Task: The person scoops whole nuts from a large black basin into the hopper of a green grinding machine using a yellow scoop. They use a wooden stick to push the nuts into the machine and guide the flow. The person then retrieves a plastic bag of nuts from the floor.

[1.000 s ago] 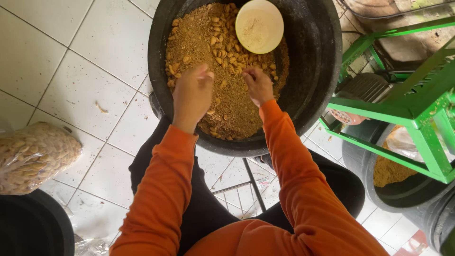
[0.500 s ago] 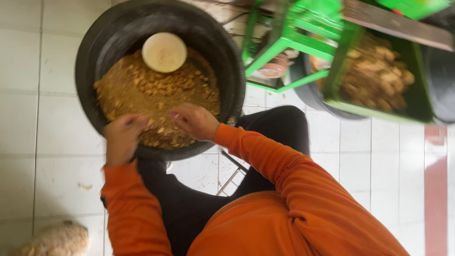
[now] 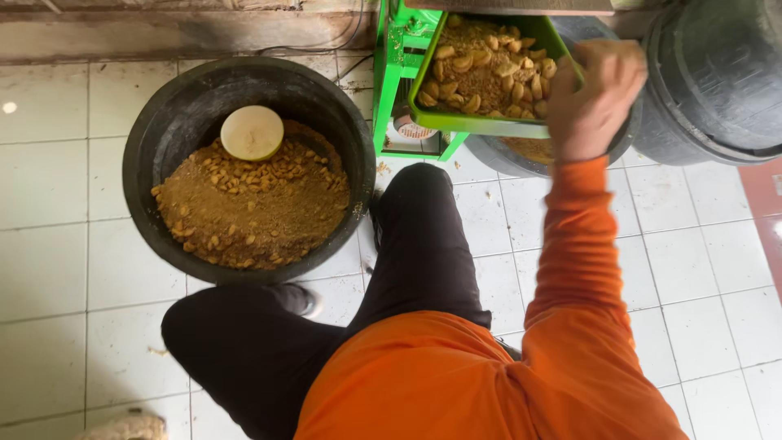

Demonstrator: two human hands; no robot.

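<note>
Green tray of nuts, right hand at its edge, black tub beside

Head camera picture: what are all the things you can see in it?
Tub: one, black, round, on the floor at left.
Nut mix: brown crumbs and pale nuts, inside the tub.
Scoop: one, pale, round, on the mix.
Tray: one, green, top centre, full of nuts.
Frame: one, green, under the tray.
Buckets: dark, top right.
Floor: white tiles.
Right hand: at the tray's right edge, orange sleeve.
Left hand: not in view.
</note>
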